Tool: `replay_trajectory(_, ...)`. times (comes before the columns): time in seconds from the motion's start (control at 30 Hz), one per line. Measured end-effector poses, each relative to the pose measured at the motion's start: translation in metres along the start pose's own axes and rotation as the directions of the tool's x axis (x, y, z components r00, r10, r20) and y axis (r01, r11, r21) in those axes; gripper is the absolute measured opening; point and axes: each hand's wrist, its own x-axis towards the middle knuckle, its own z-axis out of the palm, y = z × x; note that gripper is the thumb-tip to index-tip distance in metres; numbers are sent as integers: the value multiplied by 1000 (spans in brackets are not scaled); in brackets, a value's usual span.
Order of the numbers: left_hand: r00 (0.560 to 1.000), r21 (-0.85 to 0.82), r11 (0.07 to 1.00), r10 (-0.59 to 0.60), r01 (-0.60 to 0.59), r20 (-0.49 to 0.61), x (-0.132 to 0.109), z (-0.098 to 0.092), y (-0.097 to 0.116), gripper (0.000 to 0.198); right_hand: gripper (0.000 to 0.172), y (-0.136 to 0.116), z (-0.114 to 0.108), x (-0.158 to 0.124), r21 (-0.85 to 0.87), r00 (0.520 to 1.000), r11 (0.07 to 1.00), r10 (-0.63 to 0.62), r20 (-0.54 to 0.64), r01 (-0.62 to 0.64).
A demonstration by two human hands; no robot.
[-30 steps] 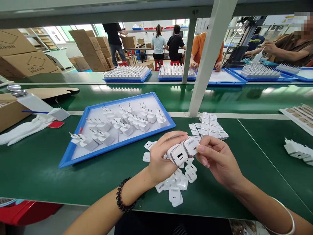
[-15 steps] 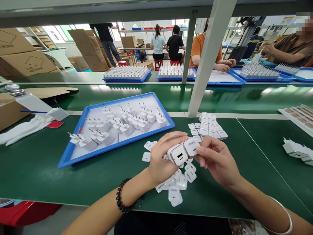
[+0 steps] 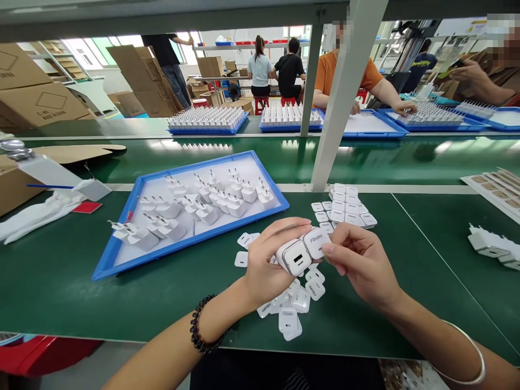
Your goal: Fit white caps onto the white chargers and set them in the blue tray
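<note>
My left hand point(image 3: 266, 260) is closed round a white wall charger point(image 3: 293, 258), its face with the port slots turned toward me. A thin grey edge shows along the index finger; I cannot make out what it is. Between thumb and fingers my right hand point(image 3: 363, 265) pinches a white cover plate point(image 3: 316, 242) marked "Fibaks", held against the charger's right side. Loose cover plates point(image 3: 288, 320) lie scattered beneath both hands. Behind the right hand are neat stacks of such plates point(image 3: 348, 206).
A blue-rimmed tray point(image 3: 190, 240) with several upright plugs stands to the left. Two chargers point(image 3: 487, 241) lie at the right. White gloves point(image 3: 40, 214) and a red square point(image 3: 87, 207) are at far left. A slanted post point(image 3: 335, 114) rises ahead; co-workers sit beyond the green belt point(image 3: 203, 154).
My hands keep the charger and plate in nearly the same pose; the view shifts slightly. Across the belt, the co-worker in orange has stretched an arm rightward to a tray of plugs.
</note>
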Motion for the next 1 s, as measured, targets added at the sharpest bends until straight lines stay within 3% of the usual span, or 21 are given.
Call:
replay_trajectory(0.8,999,-7,1000,-26,26,29,1,-2,-2,49,30,-2,3,0,-186,993,977,-111,-45,101)
replay_trajectory(1.0,999,-21,999,-35,35,14,2,-3,-3,40,42,4,4,3,-126,997,990,67,32,-62)
